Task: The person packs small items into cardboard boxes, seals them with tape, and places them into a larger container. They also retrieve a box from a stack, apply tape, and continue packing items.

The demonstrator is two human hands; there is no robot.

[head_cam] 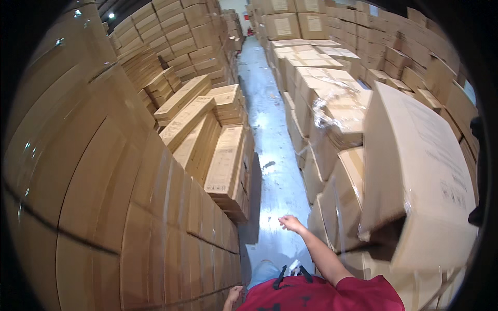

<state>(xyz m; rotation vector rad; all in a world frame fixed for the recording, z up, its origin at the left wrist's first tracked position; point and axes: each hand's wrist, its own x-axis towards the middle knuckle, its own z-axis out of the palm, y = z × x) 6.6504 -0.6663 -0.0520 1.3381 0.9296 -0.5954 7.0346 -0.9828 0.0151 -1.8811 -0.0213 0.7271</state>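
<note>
My right hand (pixel 291 223) is stretched forward over the aisle floor (pixel 268 186) with its fingers loosely curled; nothing shows in it. Low in the view, my left hand (pixel 235 294) hangs beside the wall of stacked cardboard boxes (pixel 155 237) at left; its fingers are partly hidden, and whether it touches the boxes cannot be told. Ahead at left, long narrow cartons (pixel 223 163) lie stacked, some at a slant. To the right of my right arm stands a large cardboard box (pixel 424 167), tilted, with a dark gap at its lower end.
A narrow blue-grey floor aisle runs ahead between box stacks. Crumpled clear plastic wrap (pixel 327 112) lies on the cartons at right. Taller box stacks (pixel 179 35) rise at the back left, and more boxes (pixel 282 27) stand at the back right.
</note>
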